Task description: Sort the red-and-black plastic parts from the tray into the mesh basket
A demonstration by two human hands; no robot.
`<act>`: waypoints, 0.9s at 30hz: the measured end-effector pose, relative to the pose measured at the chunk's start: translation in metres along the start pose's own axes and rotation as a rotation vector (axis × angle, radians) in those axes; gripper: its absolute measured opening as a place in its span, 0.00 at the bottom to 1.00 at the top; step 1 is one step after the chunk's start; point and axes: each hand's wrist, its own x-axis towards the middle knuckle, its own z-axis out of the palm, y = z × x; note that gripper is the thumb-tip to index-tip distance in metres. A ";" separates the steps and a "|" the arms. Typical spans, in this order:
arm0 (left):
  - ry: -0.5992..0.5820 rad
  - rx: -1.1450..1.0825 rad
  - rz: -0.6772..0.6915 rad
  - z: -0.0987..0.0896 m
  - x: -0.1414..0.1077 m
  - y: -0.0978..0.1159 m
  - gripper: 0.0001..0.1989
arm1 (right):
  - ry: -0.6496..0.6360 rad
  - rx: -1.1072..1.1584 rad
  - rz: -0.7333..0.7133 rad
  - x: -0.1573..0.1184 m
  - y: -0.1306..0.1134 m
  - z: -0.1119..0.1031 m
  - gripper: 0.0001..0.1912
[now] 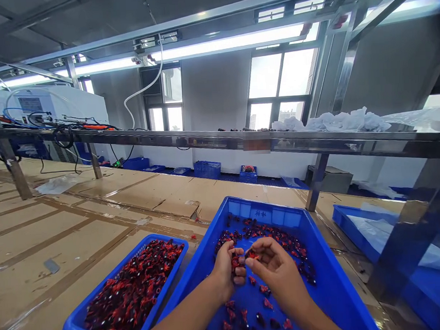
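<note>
Both hands are over a large blue tray (320, 243) with many small red-and-black pieces (281, 237) scattered on its floor. My left hand (226, 271) is curled, palm partly up, around several of these pieces. Close beside it, my right hand (275, 267) pinches one red-and-black piece (251, 254) between thumb and fingers. A smaller blue basket (183, 249) stands to the left, heaped with the same kind of pieces (130, 290). Their exact shape is too small to make out.
Brown cardboard (81, 244) covers the table. A metal shelf (204, 139) crosses ahead, with a post (317, 182) behind the large tray. Another blue tray (369, 236), holding white plastic, stands at the right beside a wide slanted post.
</note>
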 end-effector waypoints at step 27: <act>-0.328 0.147 0.256 0.012 -0.024 -0.006 0.46 | -0.112 -0.879 0.022 0.001 0.007 -0.007 0.06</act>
